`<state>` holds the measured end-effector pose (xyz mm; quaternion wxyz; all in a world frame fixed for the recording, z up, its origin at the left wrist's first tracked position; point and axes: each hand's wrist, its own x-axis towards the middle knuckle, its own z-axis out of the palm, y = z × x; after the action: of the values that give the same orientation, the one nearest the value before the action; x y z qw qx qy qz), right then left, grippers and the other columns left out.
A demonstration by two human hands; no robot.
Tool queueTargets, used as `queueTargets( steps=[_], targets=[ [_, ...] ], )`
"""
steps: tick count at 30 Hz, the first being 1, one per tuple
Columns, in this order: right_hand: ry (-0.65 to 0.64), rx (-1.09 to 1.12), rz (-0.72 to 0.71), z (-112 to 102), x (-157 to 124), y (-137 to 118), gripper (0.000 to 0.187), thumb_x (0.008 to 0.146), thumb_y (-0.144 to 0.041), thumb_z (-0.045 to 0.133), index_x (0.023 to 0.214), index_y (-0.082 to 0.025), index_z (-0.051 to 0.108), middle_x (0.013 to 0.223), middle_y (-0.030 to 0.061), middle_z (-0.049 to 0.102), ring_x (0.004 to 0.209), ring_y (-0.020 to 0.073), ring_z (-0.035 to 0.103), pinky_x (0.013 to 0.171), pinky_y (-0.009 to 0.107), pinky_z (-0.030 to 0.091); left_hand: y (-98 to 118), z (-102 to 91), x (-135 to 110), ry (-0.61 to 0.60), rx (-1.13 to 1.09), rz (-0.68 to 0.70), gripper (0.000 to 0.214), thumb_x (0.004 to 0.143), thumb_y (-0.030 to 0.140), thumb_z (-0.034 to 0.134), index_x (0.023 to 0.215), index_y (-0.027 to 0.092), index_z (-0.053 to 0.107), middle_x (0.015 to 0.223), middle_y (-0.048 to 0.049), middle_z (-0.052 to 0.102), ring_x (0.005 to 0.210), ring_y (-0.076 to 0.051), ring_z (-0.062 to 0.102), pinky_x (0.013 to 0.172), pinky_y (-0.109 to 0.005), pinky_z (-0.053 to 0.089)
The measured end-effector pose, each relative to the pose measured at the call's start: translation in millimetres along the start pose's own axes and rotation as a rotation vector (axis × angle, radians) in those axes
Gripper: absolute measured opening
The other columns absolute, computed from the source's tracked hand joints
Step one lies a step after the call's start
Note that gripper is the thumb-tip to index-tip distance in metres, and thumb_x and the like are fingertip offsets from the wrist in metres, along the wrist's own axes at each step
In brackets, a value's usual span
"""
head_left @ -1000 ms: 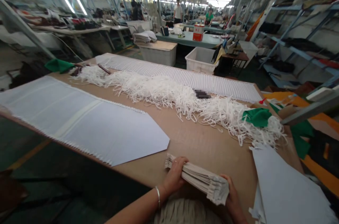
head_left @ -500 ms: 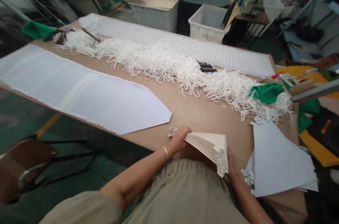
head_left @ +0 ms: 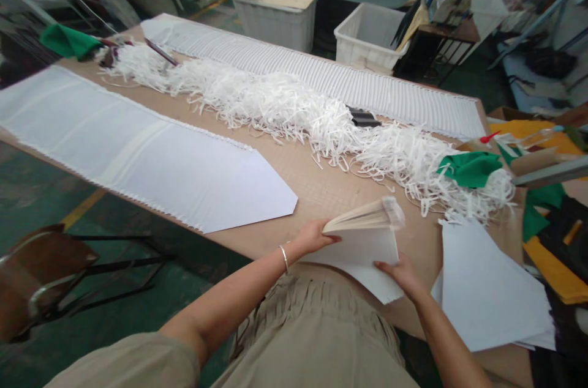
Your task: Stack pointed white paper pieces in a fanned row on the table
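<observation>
1. Stack of sheets [head_left: 361, 248]: held in both hands at the near edge of the table [head_left: 335, 183], in front of the person's waist. Can't tell if it touches the tabletop.
2. Long axis runs left to right across the body. Narrow end at left; broad end points right.
3. Upper layers fan open, their ruffled ends pointing up and right. White face below tilts toward the person, lower corner pointing down-right.
4. Left grip [head_left: 318, 236]: closed on the narrow end.
5. Right grip [head_left: 404, 276]: clamped on the right edge, a digit on the white face; far side hidden.
6. Left, pointed white panels [head_left: 206, 177] aim their tip at the stack.
</observation>
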<state>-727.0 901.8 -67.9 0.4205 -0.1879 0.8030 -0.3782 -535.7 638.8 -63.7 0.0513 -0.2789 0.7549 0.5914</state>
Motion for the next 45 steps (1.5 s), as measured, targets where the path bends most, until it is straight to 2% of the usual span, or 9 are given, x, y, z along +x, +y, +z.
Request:
queueTargets(
  steps=[5, 15, 19, 24, 29, 32, 35, 41, 45],
  targets=[
    [-0.272, 0.072, 0.184, 0.3, 40.5, -6.0, 0.045, 0.056, -0.037, 0.079, 0.094, -0.013, 0.074, 0.092, 0.0107, 0.078, 0.079, 0.0265, 0.071, 0.071, 0.037, 0.058, -14.3, -3.8, 31.3, -0.081, -0.173, -0.312, 0.059, 0.061, 0.05, 0.083, 0.103, 0.01, 0.071, 0.093, -0.0133, 0.078, 0.081, -0.03, 0.073, 0.067, -0.036, 0.059],
    [-0.235, -0.075, 0.065, 2.2, 71.1, 7.6, 0.047, 0.063, -0.05, 0.077, 0.093, -0.014, 0.072, 0.094, 0.0128, 0.076, 0.088, 0.0319, 0.07, 0.085, 0.049, 0.056, -21.4, -3.9, 14.9, 0.013, -0.033, -0.22, 0.046, 0.078, 0.052, 0.066, 0.104, 0.013, 0.068, 0.111, -0.0144, 0.074, 0.105, -0.032, 0.069, 0.091, -0.04, 0.054],
    [0.008, -0.064, -0.124, 1.9, 117.8, -30.0, 0.075, 0.062, -0.054, 0.078, 0.124, -0.015, 0.059, 0.121, 0.0152, 0.068, 0.117, 0.0321, 0.062, 0.106, 0.051, 0.046, -13.9, 15.0, 4.6, 0.149, 0.151, -0.23, 0.041, 0.085, 0.042, 0.06, 0.115, 0.014, 0.062, 0.12, -0.0209, 0.068, 0.12, -0.039, 0.058, 0.105, -0.053, 0.04],
    [-0.267, 0.177, -0.156, 24.2, 184.9, -89.8, 0.072, 0.065, -0.055, 0.078, 0.123, -0.018, 0.058, 0.123, 0.0122, 0.068, 0.114, 0.028, 0.064, 0.103, 0.043, 0.05, -7.8, 36.1, 0.0, 0.223, 0.459, -0.257, 0.036, 0.094, 0.045, 0.048, 0.115, 0.018, 0.059, 0.112, -0.019, 0.07, 0.105, -0.034, 0.066, 0.094, -0.045, 0.048],
    [-0.359, 0.081, -0.067, 56.0, 220.9, -105.4, 0.058, 0.063, -0.056, 0.079, 0.102, -0.015, 0.065, 0.092, 0.0116, 0.075, 0.079, 0.0271, 0.07, 0.075, 0.041, 0.058, -32.0, -6.3, -9.4, 0.188, 0.165, -0.32, 0.041, 0.085, 0.043, 0.061, 0.119, 0.02, 0.063, 0.12, -0.0102, 0.071, 0.106, -0.026, 0.067, 0.089, -0.033, 0.051],
    [-0.301, 0.018, -0.083, 63.7, 234.3, -103.5, 0.059, 0.061, -0.054, 0.08, 0.104, -0.015, 0.066, 0.09, 0.0091, 0.075, 0.079, 0.0261, 0.069, 0.071, 0.038, 0.057, -55.6, -30.8, -37.5, 0.058, 0.077, -0.387, 0.03, 0.077, 0.046, 0.068, 0.091, 0.02, 0.072, 0.091, -0.003, 0.077, 0.083, -0.023, 0.069, 0.073, -0.03, 0.053],
    [-0.381, 0.003, -0.063, 63.2, 244.6, -110.0, 0.057, 0.064, -0.054, 0.079, 0.104, -0.015, 0.068, 0.093, 0.0099, 0.075, 0.08, 0.0254, 0.069, 0.068, 0.035, 0.055, -63.7, -21.2, -59.8, 0.11, 0.122, -0.491, 0.027, 0.075, 0.046, 0.069, 0.076, 0.019, 0.07, 0.077, -0.0048, 0.074, 0.077, -0.026, 0.068, 0.07, -0.032, 0.052],
    [-0.455, 0.011, -0.081, 54.4, 253.3, -142.3, 0.058, 0.062, -0.052, 0.082, 0.103, -0.013, 0.069, 0.089, 0.0091, 0.074, 0.072, 0.0202, 0.063, 0.064, 0.032, 0.053, -48.8, 17.3, -60.3, 0.353, 0.311, -0.574, 0.029, 0.086, 0.04, 0.06, 0.101, 0.015, 0.066, 0.101, -0.0197, 0.071, 0.102, -0.036, 0.066, 0.09, -0.047, 0.047],
    [-0.336, -0.062, -0.298, 51.9, 252.3, -156.3, 0.045, 0.081, -0.047, 0.071, 0.109, -0.013, 0.066, 0.104, 0.0093, 0.071, 0.089, 0.0194, 0.065, 0.074, 0.032, 0.055, -72.0, -0.6, -65.7, 0.348, -0.194, -0.507, 0.036, 0.079, 0.049, 0.066, 0.093, 0.016, 0.066, 0.09, -0.0088, 0.072, 0.086, -0.025, 0.067, 0.074, -0.033, 0.049]
  ],
)
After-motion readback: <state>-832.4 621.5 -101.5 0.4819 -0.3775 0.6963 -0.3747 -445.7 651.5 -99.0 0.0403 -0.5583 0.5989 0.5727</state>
